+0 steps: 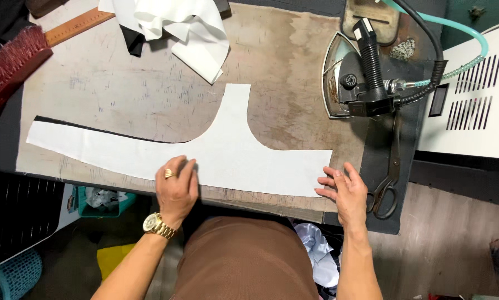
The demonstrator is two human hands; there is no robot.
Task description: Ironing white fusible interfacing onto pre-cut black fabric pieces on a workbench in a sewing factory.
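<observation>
A white cut fabric piece point(233, 155) with a curved arm lies flat on the stained pressing board point(149, 89), a dark layer showing under its left edge. My left hand point(176, 186), with a ring and a gold watch, presses flat on the piece's near edge. My right hand point(344, 189) rests with fingers spread at the piece's right corner. Neither hand holds anything.
A steam iron point(352, 75) with a hose sits at the board's right. Black scissors point(388, 183) lie beside my right hand. Crumpled white cloth point(177, 28), a wooden ruler point(77, 25) and a red brush point(11, 61) lie at the back left.
</observation>
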